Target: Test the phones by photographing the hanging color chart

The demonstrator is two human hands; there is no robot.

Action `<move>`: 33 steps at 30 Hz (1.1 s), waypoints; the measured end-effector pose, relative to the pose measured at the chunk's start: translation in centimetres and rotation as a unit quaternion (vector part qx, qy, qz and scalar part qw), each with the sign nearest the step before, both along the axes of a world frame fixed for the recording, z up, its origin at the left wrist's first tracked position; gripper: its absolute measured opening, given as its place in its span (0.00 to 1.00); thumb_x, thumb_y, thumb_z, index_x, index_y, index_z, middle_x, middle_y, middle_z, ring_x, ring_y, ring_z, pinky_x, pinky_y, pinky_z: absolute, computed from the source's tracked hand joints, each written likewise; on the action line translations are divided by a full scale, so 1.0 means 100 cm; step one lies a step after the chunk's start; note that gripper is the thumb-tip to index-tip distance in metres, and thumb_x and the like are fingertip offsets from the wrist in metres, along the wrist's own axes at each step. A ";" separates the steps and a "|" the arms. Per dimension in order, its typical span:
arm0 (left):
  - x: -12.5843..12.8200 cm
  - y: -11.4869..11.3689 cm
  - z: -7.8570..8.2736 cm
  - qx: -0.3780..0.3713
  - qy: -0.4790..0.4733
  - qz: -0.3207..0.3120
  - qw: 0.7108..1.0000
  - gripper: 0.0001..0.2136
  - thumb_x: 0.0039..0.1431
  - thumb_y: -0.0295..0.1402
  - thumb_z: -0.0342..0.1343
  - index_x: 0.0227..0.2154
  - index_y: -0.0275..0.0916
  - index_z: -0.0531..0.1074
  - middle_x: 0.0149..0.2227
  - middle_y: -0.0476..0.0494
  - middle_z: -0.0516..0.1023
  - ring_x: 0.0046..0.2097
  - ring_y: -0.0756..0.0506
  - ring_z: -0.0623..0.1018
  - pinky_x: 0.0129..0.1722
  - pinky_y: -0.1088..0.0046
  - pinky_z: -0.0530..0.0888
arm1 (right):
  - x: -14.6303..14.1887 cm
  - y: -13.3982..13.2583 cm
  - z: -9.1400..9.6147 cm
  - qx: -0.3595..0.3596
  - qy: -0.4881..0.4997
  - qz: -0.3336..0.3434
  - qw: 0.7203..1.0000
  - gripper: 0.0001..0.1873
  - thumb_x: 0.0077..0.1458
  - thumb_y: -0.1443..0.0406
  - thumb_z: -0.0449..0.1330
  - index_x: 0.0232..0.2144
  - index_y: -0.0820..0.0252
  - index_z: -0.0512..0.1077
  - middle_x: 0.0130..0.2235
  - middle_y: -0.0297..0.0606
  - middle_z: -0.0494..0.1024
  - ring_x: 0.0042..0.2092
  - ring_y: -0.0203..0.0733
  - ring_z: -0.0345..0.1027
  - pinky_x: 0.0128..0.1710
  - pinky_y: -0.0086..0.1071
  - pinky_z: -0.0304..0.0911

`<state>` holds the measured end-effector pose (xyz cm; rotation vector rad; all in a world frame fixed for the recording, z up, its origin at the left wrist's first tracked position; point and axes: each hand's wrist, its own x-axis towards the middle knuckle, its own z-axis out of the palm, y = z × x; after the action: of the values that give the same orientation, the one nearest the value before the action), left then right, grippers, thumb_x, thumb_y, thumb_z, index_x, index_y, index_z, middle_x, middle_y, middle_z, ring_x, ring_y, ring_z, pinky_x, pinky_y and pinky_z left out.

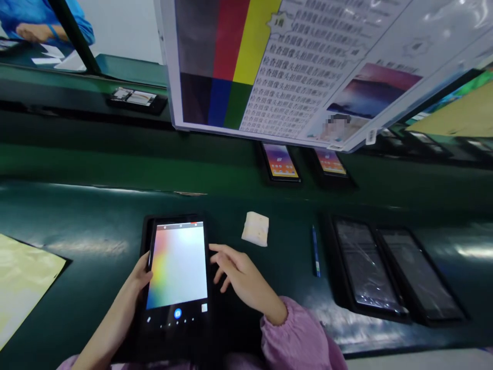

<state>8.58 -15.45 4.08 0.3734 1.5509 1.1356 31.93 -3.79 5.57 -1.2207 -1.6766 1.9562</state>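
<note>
A black tablet (179, 264) faces me with a camera screen lit up, showing a pale, blurred picture with yellow and blue at its left. My left hand (140, 275) grips its left edge, thumb on the front and the other fingers hidden behind. Just off the tablet's right edge, my right hand (239, 275) hovers with loosely bent fingers apart and holds nothing. A folded whitish cloth (256, 229) lies beyond my right hand. Farther right is a blue pen (316, 252).
Two dark tablets (367, 264) lie side by side at the right. A printed test chart (231, 67) stands ahead, with two lit devices (280, 162) below it. Yellow paper (26, 282) covers the left side. Across the bench, a person's blue sleeve (79, 23) shows near an opened device (134, 97).
</note>
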 end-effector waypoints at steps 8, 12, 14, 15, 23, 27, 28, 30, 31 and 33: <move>0.007 -0.007 -0.005 0.036 0.110 -0.062 0.991 0.41 0.62 0.51 0.63 0.72 0.53 0.51 0.76 0.46 0.47 0.76 0.35 0.47 0.73 0.50 0.48 | 0.043 0.056 0.015 0.291 -0.243 -0.151 0.913 0.31 0.66 0.51 0.56 0.64 0.61 0.64 0.57 0.54 0.69 0.60 0.65 0.62 0.59 0.61 0.59; 0.011 -0.014 -0.009 0.048 0.161 -0.087 0.982 0.46 0.58 0.49 0.67 0.73 0.56 0.46 0.75 0.43 0.49 0.76 0.33 0.46 0.72 0.45 0.48 | 0.057 0.079 0.004 0.283 -0.355 -0.140 0.880 0.41 0.61 0.47 0.59 0.65 0.69 0.60 0.58 0.59 0.62 0.53 0.69 0.68 0.52 0.60 0.65; 0.010 -0.015 -0.011 0.047 0.171 -0.105 0.979 0.49 0.56 0.49 0.68 0.73 0.56 0.43 0.75 0.40 0.50 0.75 0.31 0.46 0.71 0.43 0.49 | 0.057 0.083 0.000 0.259 -0.340 -0.103 0.898 0.31 0.62 0.47 0.59 0.57 0.65 0.69 0.54 0.54 0.66 0.43 0.57 0.74 0.43 0.51 0.70; 0.008 -0.015 -0.012 0.048 0.170 -0.116 0.977 0.51 0.55 0.49 0.69 0.73 0.57 0.41 0.75 0.39 0.50 0.75 0.31 0.47 0.71 0.42 0.49 | 0.055 0.084 -0.002 0.254 -0.326 -0.087 0.906 0.26 0.62 0.48 0.59 0.52 0.62 0.71 0.52 0.51 0.68 0.40 0.53 0.74 0.41 0.47 0.70; 0.001 -0.016 -0.021 0.064 0.171 -0.138 0.973 0.55 0.53 0.47 0.71 0.73 0.56 0.38 0.75 0.36 0.48 0.75 0.29 0.47 0.70 0.39 0.50 | 0.009 0.105 0.012 0.298 -0.180 -0.035 0.937 0.14 0.60 0.60 0.68 0.40 0.55 0.66 0.37 0.33 0.76 0.33 0.41 0.72 0.31 0.33 0.63; -0.001 -0.018 -0.027 0.072 0.183 -0.146 0.969 0.56 0.52 0.46 0.73 0.73 0.57 0.36 0.75 0.36 0.48 0.75 0.29 0.45 0.70 0.39 0.50 | -0.020 0.110 0.025 0.393 -0.122 -0.054 0.910 0.13 0.64 0.66 0.66 0.45 0.53 0.66 0.44 0.32 0.75 0.35 0.38 0.70 0.37 0.33 0.64; -0.001 -0.017 -0.027 0.069 0.184 -0.145 0.970 0.56 0.52 0.47 0.72 0.73 0.57 0.36 0.75 0.36 0.48 0.75 0.29 0.44 0.70 0.39 0.50 | -0.026 0.109 0.027 0.411 -0.111 -0.041 0.904 0.14 0.63 0.68 0.67 0.45 0.52 0.66 0.44 0.30 0.75 0.34 0.37 0.69 0.38 0.33 0.64; 0.000 -0.017 -0.025 0.066 0.183 -0.144 0.970 0.55 0.53 0.47 0.72 0.73 0.56 0.37 0.75 0.36 0.48 0.76 0.30 0.44 0.70 0.39 0.49 | -0.035 0.106 0.029 0.442 -0.096 -0.008 0.892 0.15 0.61 0.70 0.69 0.44 0.52 0.68 0.44 0.28 0.75 0.33 0.35 0.68 0.38 0.33 0.64; 0.001 -0.016 -0.024 0.068 0.185 -0.143 0.970 0.54 0.53 0.47 0.71 0.73 0.56 0.38 0.75 0.37 0.48 0.76 0.30 0.44 0.70 0.39 0.48 | -0.038 0.105 0.029 0.455 -0.092 0.005 0.886 0.15 0.61 0.71 0.69 0.44 0.52 0.68 0.44 0.28 0.75 0.33 0.35 0.68 0.37 0.32 0.64; 0.002 -0.015 -0.022 0.074 0.191 -0.141 0.969 0.53 0.54 0.47 0.71 0.73 0.57 0.39 0.75 0.38 0.48 0.76 0.31 0.44 0.71 0.40 0.47 | -0.041 0.102 0.028 0.480 -0.091 0.019 0.872 0.14 0.62 0.71 0.69 0.44 0.52 0.69 0.46 0.29 0.75 0.34 0.36 0.70 0.37 0.33 0.64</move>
<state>8.79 -17.00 1.87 0.9288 1.6792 0.9947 27.86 6.42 8.33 -0.9483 -2.3101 0.7491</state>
